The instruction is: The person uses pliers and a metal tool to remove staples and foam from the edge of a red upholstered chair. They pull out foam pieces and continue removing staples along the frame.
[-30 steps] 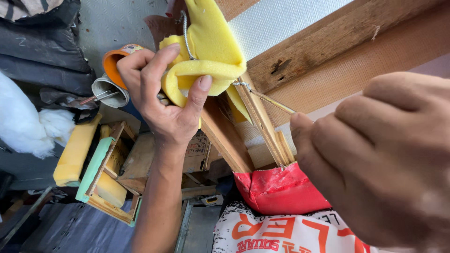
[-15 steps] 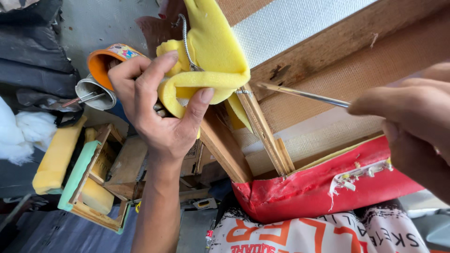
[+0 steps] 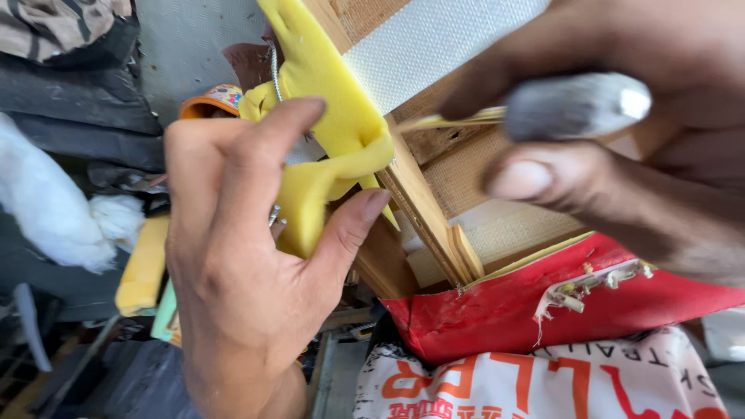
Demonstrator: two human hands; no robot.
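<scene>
Fingers of the left hand (image 3: 240, 271) are curling around a strip of yellow foam (image 3: 330, 132), the thumb pressing its folded lower end from below while the forefinger is lying across its upper side, so the foam is being pinched between them. Just beyond those fingertips the foam is running up along a wooden frame (image 3: 423, 206), touching its edge, with a white woven panel (image 3: 434, 39) stretching above it. The right hand (image 3: 621, 132) is closing its fingers on the grey metal handle of a tool (image 3: 578, 105), thumb beneath and the other fingers wrapped over the top; a thin pale shaft is pointing from that grip toward the foam. Below the right thumb, torn red vinyl covering (image 3: 543, 310) is hanging off the frame. Behind the left forefinger, an orange cap (image 3: 213, 101) is lying partly hidden.
</scene>
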